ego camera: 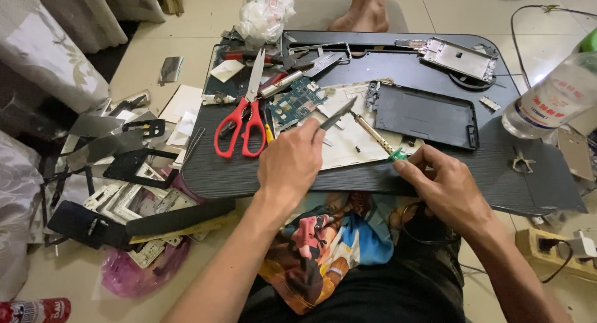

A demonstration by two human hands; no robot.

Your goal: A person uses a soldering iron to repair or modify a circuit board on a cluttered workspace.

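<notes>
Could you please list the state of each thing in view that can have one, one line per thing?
left hand: closed around tweezers, tips raised above the white sheet.
right hand: pinching the soldering iron at its green grip, tip on the sheet.
red scissors: lying shut on the black lap table.
clear plastic bottle: tilted at the table's right edge, cap out of view.
dark phone cover: lying flat, detached.

left hand [291, 163] gripping tweezers [337, 115], right hand [443, 186] holding soldering iron [373, 134]
</notes>
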